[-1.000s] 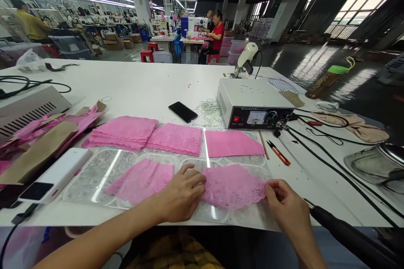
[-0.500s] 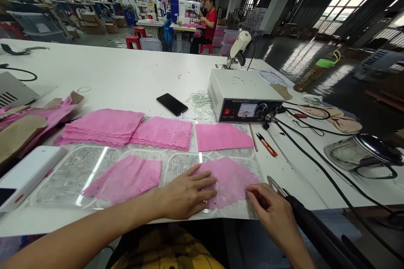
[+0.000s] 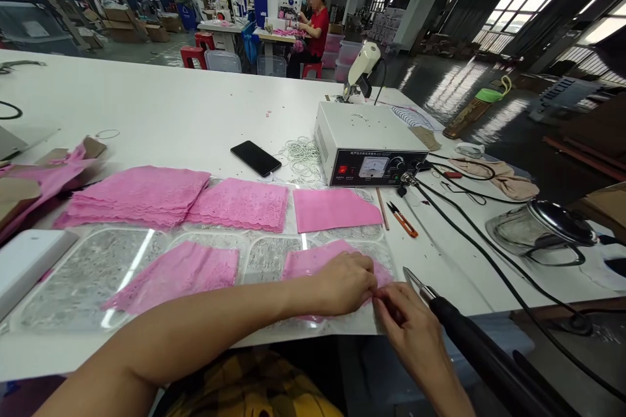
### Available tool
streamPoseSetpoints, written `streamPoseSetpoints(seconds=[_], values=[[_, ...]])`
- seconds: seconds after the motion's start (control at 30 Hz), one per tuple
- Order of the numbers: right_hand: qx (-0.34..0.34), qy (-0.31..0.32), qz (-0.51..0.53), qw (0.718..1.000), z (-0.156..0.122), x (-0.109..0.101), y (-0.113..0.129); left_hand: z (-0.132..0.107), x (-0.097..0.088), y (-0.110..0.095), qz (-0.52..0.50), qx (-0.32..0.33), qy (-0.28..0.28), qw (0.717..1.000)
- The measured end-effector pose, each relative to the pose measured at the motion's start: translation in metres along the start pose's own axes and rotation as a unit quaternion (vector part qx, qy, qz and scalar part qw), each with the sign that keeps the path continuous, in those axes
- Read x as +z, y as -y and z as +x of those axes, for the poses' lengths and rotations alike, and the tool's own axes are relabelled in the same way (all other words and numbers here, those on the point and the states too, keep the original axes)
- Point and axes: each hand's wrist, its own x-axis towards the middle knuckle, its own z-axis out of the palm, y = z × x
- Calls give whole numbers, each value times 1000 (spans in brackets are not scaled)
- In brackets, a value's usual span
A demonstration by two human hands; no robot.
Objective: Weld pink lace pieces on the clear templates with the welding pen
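Observation:
A thin pink lace piece (image 3: 313,260) lies on a clear patterned mat (image 3: 102,273) at the table's front edge. My left hand (image 3: 345,283) is bent over its right side, fingers drawn together at the lace edge. Beside it, nearly touching, my right hand (image 3: 405,319) pinches that same edge between thumb and fingertips. A black-handled tool with a pointed metal tip (image 3: 452,316) runs along the right hand's outer side; whether the hand bears it, I cannot tell. Another pink lace piece (image 3: 188,273) lies to the left. Behind are pink lace stacks (image 3: 139,192) and a smooth pink piece (image 3: 337,210).
A grey control box (image 3: 372,137) with cables stands behind the fabric, near a phone (image 3: 255,158). Orange-handled thread snips (image 3: 402,219) and a lidded glass jug (image 3: 538,228) are to the right. A white device (image 3: 34,264) sits left. People work at sewing machines beyond.
My left hand has moved right, from lying spread on the lace to its right edge beside my right hand, fingers now closed. My right hand keeps its pinch. The view has shifted slightly.

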Motion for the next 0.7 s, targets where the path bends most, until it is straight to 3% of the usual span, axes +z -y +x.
streamPoseSetpoints(seconds=[0.7], values=[[16, -7, 36, 999, -6, 5, -2, -3, 2, 5, -37, -18, -28, 999]])
